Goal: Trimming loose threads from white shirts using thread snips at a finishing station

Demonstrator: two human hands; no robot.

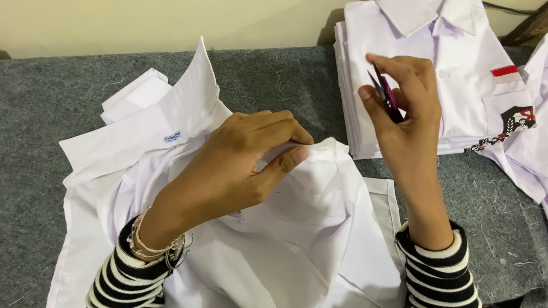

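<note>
White shirt fabric [311, 177] is pinched up by the left hand [240, 164]; small purple thread snips [388, 94] are gripped in the right hand [404, 106], apparently for trimming a loose thread.

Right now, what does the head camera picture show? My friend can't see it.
The left hand pinches a fold of a white shirt on a grey felt table, while the right hand holds small purple snips above it. Folded white shirts are stacked behind.
</note>
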